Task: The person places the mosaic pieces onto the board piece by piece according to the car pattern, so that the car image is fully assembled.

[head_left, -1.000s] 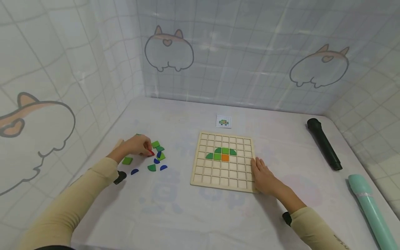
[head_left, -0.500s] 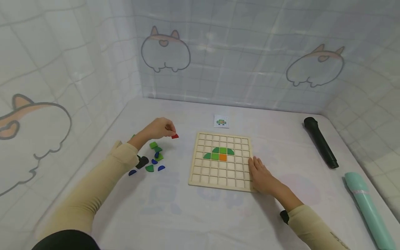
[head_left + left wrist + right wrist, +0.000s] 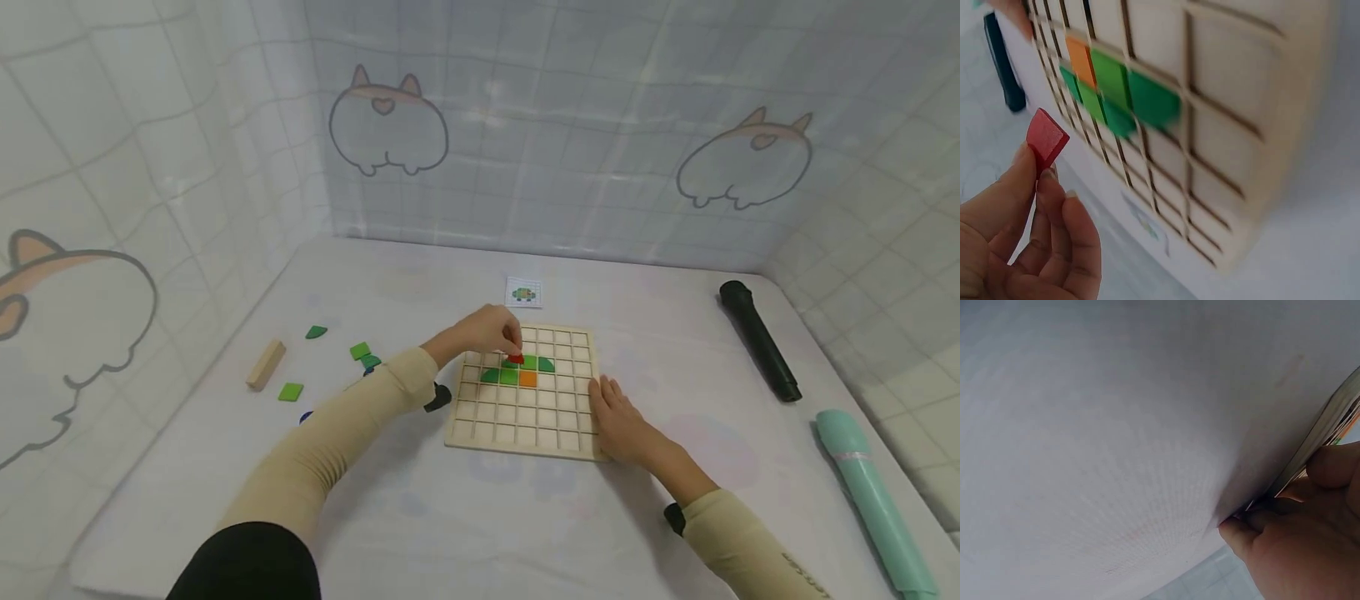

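My left hand (image 3: pixel 487 331) pinches a small red tile (image 3: pixel 1046 137) between thumb and fingertips, above the upper left part of a wooden grid board (image 3: pixel 495 435). In the left wrist view the tile is apart from the board. Set in the grid are green pieces, including a light green square (image 3: pixel 508 377), and an orange square (image 3: pixel 528 379). The left hand partly covers the upper pieces in the head view. My right hand (image 3: pixel 626 425) rests along the board's right edge, its fingers mostly straight; the right wrist view shows it touching that edge.
A small picture card (image 3: pixel 523 292) lies behind the board. Leftward are a wooden block (image 3: pixel 266 365), a green square (image 3: pixel 290 392) and other loose pieces, some behind the left sleeve. A black microphone-like object (image 3: pixel 759 340) and a mint-coloured tube (image 3: pixel 873 500) lie to the right.
From the loose pieces at the left, my left hand has lifted the red tile and carried it right to above the board. My right hand stays at the board's edge.
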The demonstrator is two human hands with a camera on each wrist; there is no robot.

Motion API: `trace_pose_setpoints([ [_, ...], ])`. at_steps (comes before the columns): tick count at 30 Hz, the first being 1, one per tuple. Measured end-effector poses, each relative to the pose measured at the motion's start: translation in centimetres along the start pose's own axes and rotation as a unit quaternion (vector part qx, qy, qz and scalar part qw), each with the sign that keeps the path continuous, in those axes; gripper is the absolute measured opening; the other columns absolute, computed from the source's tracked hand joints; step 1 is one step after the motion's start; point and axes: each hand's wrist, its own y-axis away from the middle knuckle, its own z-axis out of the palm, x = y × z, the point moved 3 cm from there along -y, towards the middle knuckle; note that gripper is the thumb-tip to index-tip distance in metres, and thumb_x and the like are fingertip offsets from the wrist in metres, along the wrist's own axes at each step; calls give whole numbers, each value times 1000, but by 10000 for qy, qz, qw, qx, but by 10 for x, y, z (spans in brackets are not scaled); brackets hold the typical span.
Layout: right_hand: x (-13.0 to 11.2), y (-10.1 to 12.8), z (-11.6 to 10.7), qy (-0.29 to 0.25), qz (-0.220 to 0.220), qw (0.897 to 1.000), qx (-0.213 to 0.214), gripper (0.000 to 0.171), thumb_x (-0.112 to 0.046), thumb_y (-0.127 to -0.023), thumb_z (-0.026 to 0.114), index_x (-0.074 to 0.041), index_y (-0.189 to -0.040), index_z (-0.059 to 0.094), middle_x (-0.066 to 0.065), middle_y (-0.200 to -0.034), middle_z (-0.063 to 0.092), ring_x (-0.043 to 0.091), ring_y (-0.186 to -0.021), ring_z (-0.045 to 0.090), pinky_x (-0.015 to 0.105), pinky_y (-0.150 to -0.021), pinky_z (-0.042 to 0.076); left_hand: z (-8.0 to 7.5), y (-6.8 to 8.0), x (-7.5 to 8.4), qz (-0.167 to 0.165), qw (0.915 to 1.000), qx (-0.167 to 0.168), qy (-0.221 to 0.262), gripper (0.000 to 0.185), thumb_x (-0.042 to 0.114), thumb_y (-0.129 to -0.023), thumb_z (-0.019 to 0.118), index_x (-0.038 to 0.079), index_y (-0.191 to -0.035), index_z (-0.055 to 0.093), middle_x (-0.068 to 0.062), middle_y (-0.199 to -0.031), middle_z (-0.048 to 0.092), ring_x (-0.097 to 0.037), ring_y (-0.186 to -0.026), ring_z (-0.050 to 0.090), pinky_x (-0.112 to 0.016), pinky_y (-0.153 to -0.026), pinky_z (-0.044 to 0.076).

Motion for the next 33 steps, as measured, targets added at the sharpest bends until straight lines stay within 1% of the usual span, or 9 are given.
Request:
trace_pose_setpoints([
  [3,0,-1,0,37,-60,10000,21,49,3,-97,32,20,-140,16,42,-143,12,54,-132,11,61,-103,19,14,-8,9,-30,9999,-124,40,5,10,-86,70,6,-84,70,1,-80,65,-13,-75,60,-24,-70,48],
  [7,1,-3,1,97,-51,9999,43,49,2,-97,33,20,-140,16,42,-143,13,54,-132,12,61,-103,20,28,-14,17,-77,9998,-98,146,5,10,-86,71,6,-83,70,1,-78,65,-13,-74,59,-24,-68,48],
  [10,1,-3,3,87,24,10000,17,49,1,-98,33,19,-140,16,42,-143,12,53,-133,11,61,-103,20,38,-17,19,-108,9999,-2,129,6,10,-85,71,7,-81,70,3,-77,65,-12,-73,58,-23,-65,47],
  [15,0,-1,6,60,67,9999,-46,48,1,-98,33,19,-140,17,42,-144,12,53,-133,11,61,-103,20,52,-18,16,-172,9998,42,-55,7,11,-85,72,9,-78,71,5,-76,63,-10,-70,55,-22,-63,45],
  [18,-1,2,5,87,-9,10000,35,48,2,-98,33,20,-139,18,42,-143,14,54,-133,12,61,-103,21,56,-18,17,-156,9997,136,-93,6,12,-84,73,9,-79,71,5,-77,63,-10,-71,56,-23,-63,45],
  [22,-2,4,2,-4,-91,9999,135,48,2,-97,34,21,-139,18,43,-142,13,54,-132,12,62,-103,21,56,-19,18,-156,9993,309,-146,5,13,-85,72,10,-80,72,5,-79,65,-10,-73,57,-24,-65,47],
  [26,-1,5,2,-111,-101,9999,76,53,5,-95,37,20,-140,16,42,-144,11,53,-133,10,62,-103,20,58,-20,18,-248,9990,302,-235,5,16,-85,72,12,-82,73,6,-79,65,-8,-73,58,-23,-66,47],
  [28,-2,5,3,-93,-99,9999,69,53,5,-94,38,20,-140,16,42,-144,11,53,-133,10,62,-103,20,60,-20,17,-243,9989,287,-269,5,17,-85,72,13,-82,73,6,-79,65,-8,-72,58,-23,-66,47],
  [33,-2,5,3,-22,-68,9999,102,51,1,-97,36,19,-140,16,41,-144,11,53,-133,10,61,-103,20,62,-19,16,-184,9988,325,-322,4,15,-84,73,12,-82,72,6,-79,65,-8,-72,58,-22,-65,47],
])
